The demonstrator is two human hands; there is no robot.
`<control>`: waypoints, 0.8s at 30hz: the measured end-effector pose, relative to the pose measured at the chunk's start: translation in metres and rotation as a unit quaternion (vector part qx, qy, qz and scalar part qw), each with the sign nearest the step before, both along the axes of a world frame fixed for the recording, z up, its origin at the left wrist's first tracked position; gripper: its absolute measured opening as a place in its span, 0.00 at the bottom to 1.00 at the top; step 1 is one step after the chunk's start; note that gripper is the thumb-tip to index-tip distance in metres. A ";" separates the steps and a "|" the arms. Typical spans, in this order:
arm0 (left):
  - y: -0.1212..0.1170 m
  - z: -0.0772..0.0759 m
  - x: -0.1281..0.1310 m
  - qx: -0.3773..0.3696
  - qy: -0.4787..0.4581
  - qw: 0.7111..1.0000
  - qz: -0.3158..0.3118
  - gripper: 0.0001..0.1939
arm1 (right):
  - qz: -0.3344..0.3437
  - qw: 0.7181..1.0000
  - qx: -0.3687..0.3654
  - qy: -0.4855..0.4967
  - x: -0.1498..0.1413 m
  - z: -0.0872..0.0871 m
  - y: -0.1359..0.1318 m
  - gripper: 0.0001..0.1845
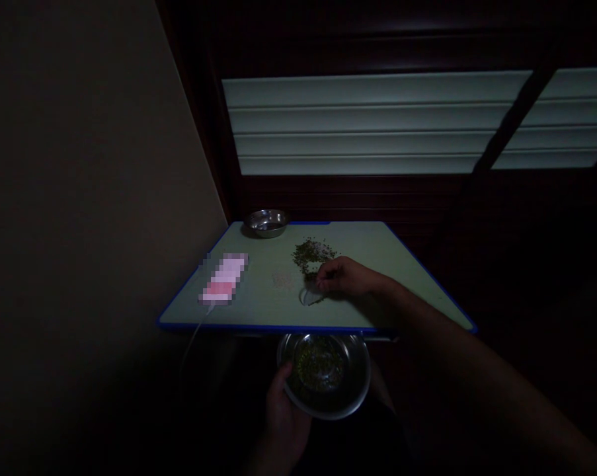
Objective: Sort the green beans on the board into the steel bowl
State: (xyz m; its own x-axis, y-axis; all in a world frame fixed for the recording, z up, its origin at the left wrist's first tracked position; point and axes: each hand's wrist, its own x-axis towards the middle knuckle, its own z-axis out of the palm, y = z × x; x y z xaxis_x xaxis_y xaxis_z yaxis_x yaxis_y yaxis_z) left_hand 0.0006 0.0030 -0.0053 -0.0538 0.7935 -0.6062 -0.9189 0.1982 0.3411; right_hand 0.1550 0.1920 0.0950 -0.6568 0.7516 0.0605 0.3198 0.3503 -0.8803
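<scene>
1. In dim light, slatted panels [358, 119] behind, a plain wall [80, 165] at left
2. Blue-edged pale tabletop [377, 248]: dark grains [305, 252] midway, metal dish [268, 229] far left, lit phone [223, 277] left
3. Right hand [348, 275] beside the grains; cannot tell whether its grip is closed
4. Left hand [285, 416]: grip clamped on steel bowl [356, 373], below the tabletop's near edge
</scene>
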 end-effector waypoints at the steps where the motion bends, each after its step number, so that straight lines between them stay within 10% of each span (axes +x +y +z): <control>1: 0.000 0.000 0.000 0.000 0.002 1.000 0.002 0.12 | -0.009 1.000 -0.002 0.004 0.001 -0.001 -0.001 0.16; 24: 0.003 0.003 -0.001 0.002 -0.004 1.000 0.005 0.13 | -0.120 0.990 -0.060 -0.033 0.007 -0.015 -0.002 0.11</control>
